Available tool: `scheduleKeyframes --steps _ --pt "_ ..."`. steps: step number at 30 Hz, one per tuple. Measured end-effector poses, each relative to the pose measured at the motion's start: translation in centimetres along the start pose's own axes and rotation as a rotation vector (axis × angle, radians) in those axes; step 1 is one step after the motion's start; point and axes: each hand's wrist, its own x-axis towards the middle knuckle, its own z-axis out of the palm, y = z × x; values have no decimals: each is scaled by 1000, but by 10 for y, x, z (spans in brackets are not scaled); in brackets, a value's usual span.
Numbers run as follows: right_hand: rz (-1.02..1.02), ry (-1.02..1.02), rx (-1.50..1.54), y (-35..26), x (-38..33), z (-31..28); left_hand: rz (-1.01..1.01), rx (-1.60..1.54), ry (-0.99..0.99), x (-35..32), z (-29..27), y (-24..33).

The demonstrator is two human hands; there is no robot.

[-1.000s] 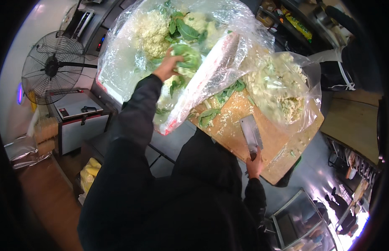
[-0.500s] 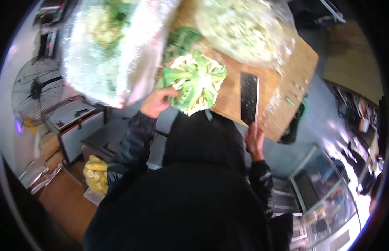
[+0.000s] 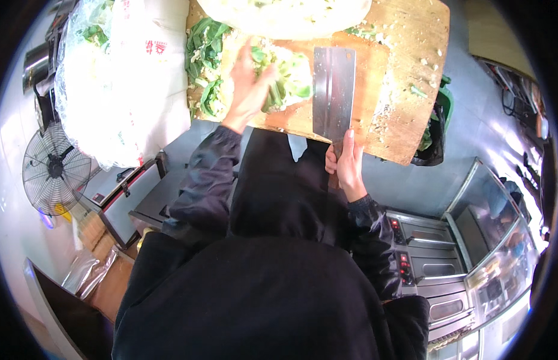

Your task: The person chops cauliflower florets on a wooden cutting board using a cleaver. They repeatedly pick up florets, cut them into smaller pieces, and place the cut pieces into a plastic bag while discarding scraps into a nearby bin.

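A: Where is the cauliflower (image 3: 295, 75)?

B: Near the top middle of the frame, on the wooden board (image 3: 375, 123). The left hand (image 3: 247, 90) is at its left side, thumb and fingers spread apart. That hand is blurry, so I can't tell if it grips or just touches.

A: And the right hand (image 3: 349, 167)?

B: It's wrapped around the handle of the big knife (image 3: 334, 90), a bit right of the top middle. The blade's wide side faces up, just beside the cauliflower. I can't tell if it touches the board.

A: So which step is this?

B: I think it's getting 1 cauliflower in place to cut. Green leaves (image 3: 204, 48) lie at the board's left end, and 1 pale bag (image 3: 285, 21) sits at the top edge.

A: What does the next move need?

B: I'd say the left hand should hold the cauliflower steady, fingers tucked back. The right hand should turn the knife sharp side down. If the cauliflower rolls, the knife could slip.
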Motion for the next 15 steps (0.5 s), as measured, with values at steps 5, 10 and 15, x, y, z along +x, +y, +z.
scheduleKeyframes --steps 5,10,15 --pt "116 11 182 0 -6 15 92 577 -102 -27 19 3" --pt "9 105 188 9 -4 47 32 390 0 -70 42 -5" --pt "14 176 166 29 -5 72 49 359 32 -70 47 -17"
